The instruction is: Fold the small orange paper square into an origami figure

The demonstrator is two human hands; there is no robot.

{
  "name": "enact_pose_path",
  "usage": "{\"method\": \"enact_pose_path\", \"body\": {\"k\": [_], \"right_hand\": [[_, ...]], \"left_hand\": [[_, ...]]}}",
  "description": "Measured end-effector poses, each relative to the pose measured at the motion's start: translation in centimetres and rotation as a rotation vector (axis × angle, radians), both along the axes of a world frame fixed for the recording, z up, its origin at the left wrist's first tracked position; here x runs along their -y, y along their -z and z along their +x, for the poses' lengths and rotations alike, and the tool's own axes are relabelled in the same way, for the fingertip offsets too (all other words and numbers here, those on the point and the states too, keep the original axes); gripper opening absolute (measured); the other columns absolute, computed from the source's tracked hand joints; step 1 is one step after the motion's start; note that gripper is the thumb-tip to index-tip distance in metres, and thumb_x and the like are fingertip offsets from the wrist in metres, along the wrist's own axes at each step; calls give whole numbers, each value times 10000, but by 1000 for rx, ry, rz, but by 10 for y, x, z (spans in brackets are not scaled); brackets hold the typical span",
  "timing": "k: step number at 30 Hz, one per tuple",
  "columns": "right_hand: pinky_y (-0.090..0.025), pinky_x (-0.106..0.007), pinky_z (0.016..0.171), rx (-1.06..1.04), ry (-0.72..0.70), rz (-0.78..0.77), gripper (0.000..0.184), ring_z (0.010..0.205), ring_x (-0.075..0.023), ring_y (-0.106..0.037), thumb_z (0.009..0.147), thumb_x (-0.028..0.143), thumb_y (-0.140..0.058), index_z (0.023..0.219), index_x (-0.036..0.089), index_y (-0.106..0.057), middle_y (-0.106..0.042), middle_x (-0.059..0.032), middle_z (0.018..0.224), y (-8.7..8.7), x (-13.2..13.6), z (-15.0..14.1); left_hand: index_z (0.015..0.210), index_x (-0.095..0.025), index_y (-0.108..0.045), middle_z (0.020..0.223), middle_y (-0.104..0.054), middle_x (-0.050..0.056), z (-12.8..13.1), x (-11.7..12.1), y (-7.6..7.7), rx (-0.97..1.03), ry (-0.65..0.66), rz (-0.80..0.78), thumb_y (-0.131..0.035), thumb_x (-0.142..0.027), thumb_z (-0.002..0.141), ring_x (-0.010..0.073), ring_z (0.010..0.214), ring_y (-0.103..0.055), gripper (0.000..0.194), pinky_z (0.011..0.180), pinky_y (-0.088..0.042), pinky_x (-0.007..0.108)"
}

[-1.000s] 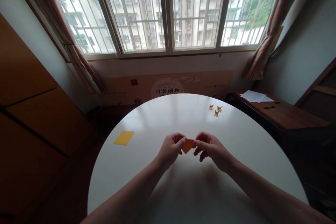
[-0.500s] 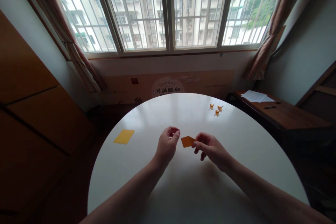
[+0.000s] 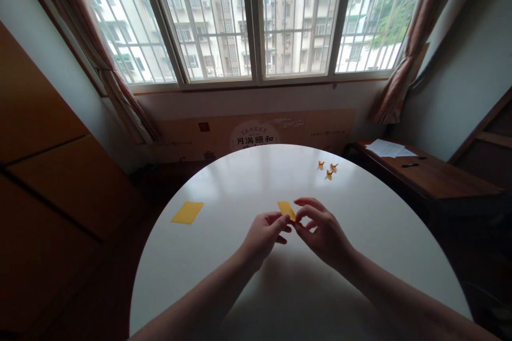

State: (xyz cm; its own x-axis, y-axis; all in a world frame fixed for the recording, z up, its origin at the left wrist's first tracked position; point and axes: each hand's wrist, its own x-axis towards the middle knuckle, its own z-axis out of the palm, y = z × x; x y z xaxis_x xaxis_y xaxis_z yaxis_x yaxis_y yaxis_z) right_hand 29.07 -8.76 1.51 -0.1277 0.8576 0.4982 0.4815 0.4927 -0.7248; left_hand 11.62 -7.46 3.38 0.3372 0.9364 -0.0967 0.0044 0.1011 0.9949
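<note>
Yellow paper [image 3: 286, 210] is pinched between the fingertips of both hands, left [image 3: 264, 237] and right [image 3: 322, 226], above the white table [image 3: 192, 277]; three small folded figures [image 3: 328, 174] stand beyond them. Another yellow sheet [image 3: 187, 212] lies toward the table's left edge.
</note>
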Motion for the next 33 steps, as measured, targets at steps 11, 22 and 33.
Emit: {"method": "enact_pose_path", "body": {"k": [11,22,33], "right_hand": [[-579,-295,585,-60,-62,-66,213,988,-250,-676,872,334,-652,1058,240,-606,-611,-111,1259,-4,1,-2],[-499,-305,665,-138,-181,-336,172,742,-192,-640,846,340,-655,841,173,-694,-708,-47,793,0,-14,10],[-366,-235,481,-169,-215,-478,145,588,-131,-499,801,304,-627,757,167,-622,-589,-4,663,-6,-12,7]], "left_hand": [[874,-114,-711,817,-705,97,-10,-13,-1,-134,19,-55,-653,-416,789,179,731,-656,319,585,-476,244],[819,-115,-758,637,-679,47,-12,-17,14,-337,163,31,-677,-384,778,150,566,-589,283,507,-429,242],[808,-116,-692,668,-651,30,-12,-20,5,-208,-18,168,-666,-378,761,114,553,-555,268,490,-446,220]]}}
